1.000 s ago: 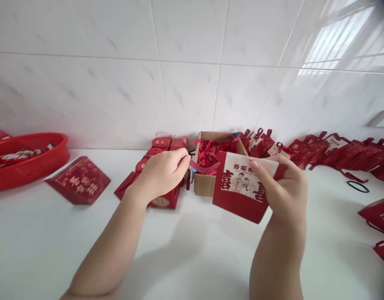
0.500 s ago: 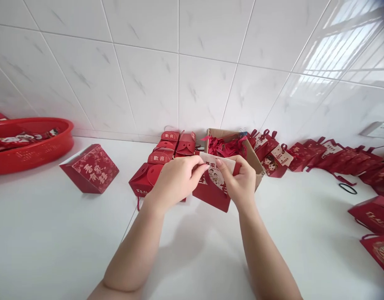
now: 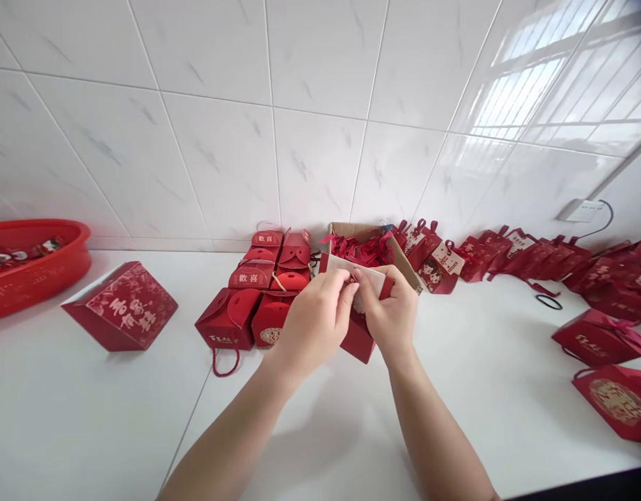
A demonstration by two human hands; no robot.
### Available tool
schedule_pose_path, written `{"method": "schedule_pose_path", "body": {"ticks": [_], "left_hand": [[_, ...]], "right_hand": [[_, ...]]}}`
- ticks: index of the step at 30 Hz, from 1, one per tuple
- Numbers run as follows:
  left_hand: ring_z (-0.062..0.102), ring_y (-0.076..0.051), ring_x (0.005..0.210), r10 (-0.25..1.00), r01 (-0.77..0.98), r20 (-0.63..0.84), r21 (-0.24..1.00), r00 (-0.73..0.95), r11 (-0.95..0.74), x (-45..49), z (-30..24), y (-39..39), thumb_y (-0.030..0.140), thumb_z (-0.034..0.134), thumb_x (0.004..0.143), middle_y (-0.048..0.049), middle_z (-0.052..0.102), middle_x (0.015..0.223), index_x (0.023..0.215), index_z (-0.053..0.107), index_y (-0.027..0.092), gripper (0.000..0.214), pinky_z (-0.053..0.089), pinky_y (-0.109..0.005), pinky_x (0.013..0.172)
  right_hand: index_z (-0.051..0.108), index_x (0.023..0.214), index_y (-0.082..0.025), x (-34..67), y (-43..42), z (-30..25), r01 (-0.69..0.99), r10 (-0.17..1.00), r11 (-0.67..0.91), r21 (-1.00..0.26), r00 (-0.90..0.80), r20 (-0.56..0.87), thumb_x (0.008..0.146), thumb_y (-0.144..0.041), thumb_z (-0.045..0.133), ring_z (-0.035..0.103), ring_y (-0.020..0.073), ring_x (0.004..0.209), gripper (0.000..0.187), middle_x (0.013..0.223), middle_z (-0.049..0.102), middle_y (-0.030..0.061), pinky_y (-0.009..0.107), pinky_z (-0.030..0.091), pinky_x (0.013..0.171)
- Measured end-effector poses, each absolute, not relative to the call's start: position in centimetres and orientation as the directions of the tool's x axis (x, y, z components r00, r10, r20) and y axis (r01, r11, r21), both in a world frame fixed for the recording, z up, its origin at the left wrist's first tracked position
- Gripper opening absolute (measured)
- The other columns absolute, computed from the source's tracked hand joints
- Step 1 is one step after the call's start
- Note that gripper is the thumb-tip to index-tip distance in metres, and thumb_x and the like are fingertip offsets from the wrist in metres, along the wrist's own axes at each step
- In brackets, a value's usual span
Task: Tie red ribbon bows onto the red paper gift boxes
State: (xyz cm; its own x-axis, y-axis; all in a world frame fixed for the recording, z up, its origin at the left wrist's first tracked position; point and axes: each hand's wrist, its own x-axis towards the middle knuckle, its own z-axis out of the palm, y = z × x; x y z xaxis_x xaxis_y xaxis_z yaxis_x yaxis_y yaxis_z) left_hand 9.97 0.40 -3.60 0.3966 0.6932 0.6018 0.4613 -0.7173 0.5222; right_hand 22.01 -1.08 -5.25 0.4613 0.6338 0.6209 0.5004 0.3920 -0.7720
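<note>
Both hands meet over a flat red paper gift bag (image 3: 358, 339) with a white printed panel, held above the white counter. My left hand (image 3: 316, 321) pinches at the bag's top edge, fingers closed; a red ribbon it held earlier is hidden now. My right hand (image 3: 387, 312) grips the bag's upper right part, fingers closed. Just behind them stands an open cardboard box (image 3: 404, 259) full of red ribbons (image 3: 362, 249).
Small red gift boxes (image 3: 257, 292) cluster left of the hands. A larger red box (image 3: 120, 306) lies further left, with a red basket (image 3: 33, 268) at the far left. Red bags (image 3: 513, 254) line the tiled wall; two more (image 3: 607, 365) lie right.
My hands came together and moved further from me. The left hand, which held a red ribbon apart from the bag, now pinches at the bag's top edge. The camera view shifted.
</note>
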Motion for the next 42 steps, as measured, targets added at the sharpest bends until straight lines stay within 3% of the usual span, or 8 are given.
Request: {"method": "schedule_pose_path", "body": {"ticks": [4, 11, 21, 26, 30, 37, 42], "left_hand": [[0.056, -0.013, 0.069, 0.664, 0.357, 0.608, 0.561, 0.435, -0.747, 9.3, -3.3, 0.8, 0.023, 0.043, 0.095, -0.0018, 0.062, 0.078, 0.088, 0.055, 0.019, 0.015, 0.045, -0.025, 0.061], [0.062, -0.013, 0.079, 0.612, 0.243, 0.734, 0.561, 0.296, -0.791, 8.6, -2.7, 1.1, 0.022, 0.061, 0.086, -0.0006, 0.065, 0.084, 0.092, 0.06, 0.02, 0.007, 0.053, -0.024, 0.074], [0.059, -0.009, 0.074, 0.602, 0.178, 0.718, 0.579, 0.349, -0.795, 8.3, -2.5, 0.9, 0.015, 0.059, 0.086, 0.0017, 0.061, 0.08, 0.085, 0.055, 0.019, 0.005, 0.051, -0.018, 0.063], [0.054, -0.01, 0.081, 0.569, 0.176, 0.692, 0.555, 0.445, -0.813, 8.3, -2.7, 1.1, 0.013, 0.052, 0.09, 0.0002, 0.056, 0.086, 0.09, 0.051, 0.019, 0.006, 0.049, -0.02, 0.071], [0.053, -0.011, 0.084, 0.523, 0.154, 0.736, 0.511, 0.429, -0.846, 8.7, -3.0, 1.2, 0.012, 0.049, 0.091, -0.0013, 0.054, 0.087, 0.09, 0.05, 0.018, 0.006, 0.048, -0.023, 0.074], [0.061, -0.014, 0.086, 0.595, -0.113, 0.74, 0.651, 0.315, -0.75, 8.0, -2.8, 1.0, 0.018, 0.05, 0.092, -0.0036, 0.06, 0.088, 0.092, 0.049, 0.019, 0.001, 0.052, -0.026, 0.076], [0.064, -0.014, 0.084, 0.697, -0.183, 0.674, 0.738, 0.245, -0.65, 7.5, -2.4, 0.7, 0.021, 0.057, 0.089, -0.0043, 0.063, 0.087, 0.092, 0.055, 0.017, 0.005, 0.054, -0.026, 0.078]], "right_hand": [[0.059, 0.073, -0.02, 22.3, -1.3, -4.9, 0.488, 0.647, 0.4, -0.776, 0.449, 0.616, 0.08, -0.039, 0.064, 0.051, 0.0114, 0.05, 0.02, 0.058, 0.06, -0.0027, 0.023, 0.04, 0.046], [0.062, 0.074, -0.02, 22.1, -1.9, -4.6, 0.483, 0.685, 0.419, -0.769, 0.388, 0.617, 0.08, -0.038, 0.063, 0.051, 0.0116, 0.052, 0.019, 0.06, 0.061, -0.0016, 0.023, 0.041, 0.048], [0.065, 0.077, -0.019, 21.8, -2.1, -4.7, 0.515, 0.676, 0.425, -0.745, 0.366, 0.639, 0.081, -0.032, 0.062, 0.051, 0.0099, 0.05, 0.014, 0.062, 0.064, -0.0019, 0.021, 0.04, 0.047], [0.066, 0.079, -0.019, 21.7, -2.2, -4.9, 0.528, 0.659, 0.441, -0.726, 0.359, 0.661, 0.081, -0.029, 0.061, 0.054, 0.0098, 0.053, 0.011, 0.067, 0.067, -0.0013, 0.02, 0.041, 0.048], [0.064, 0.076, -0.018, 21.9, -2.3, -4.7, 0.529, 0.649, 0.421, -0.737, 0.391, 0.652, 0.081, -0.033, 0.063, 0.052, 0.01, 0.051, 0.015, 0.061, 0.063, -0.0019, 0.021, 0.041, 0.047], [0.062, 0.074, -0.019, 22.9, -1.4, -4.9, 0.413, 0.71, 0.411, -0.812, 0.413, 0.57, 0.078, -0.04, 0.067, 0.053, 0.0116, 0.05, 0.022, 0.057, 0.06, -0.0019, 0.023, 0.042, 0.046], [0.062, 0.075, -0.019, 22.8, -1.2, -5.2, 0.357, 0.758, 0.418, -0.835, 0.37, 0.537, 0.077, -0.04, 0.068, 0.057, 0.0132, 0.053, 0.022, 0.059, 0.061, -0.0016, 0.024, 0.045, 0.05]]}}
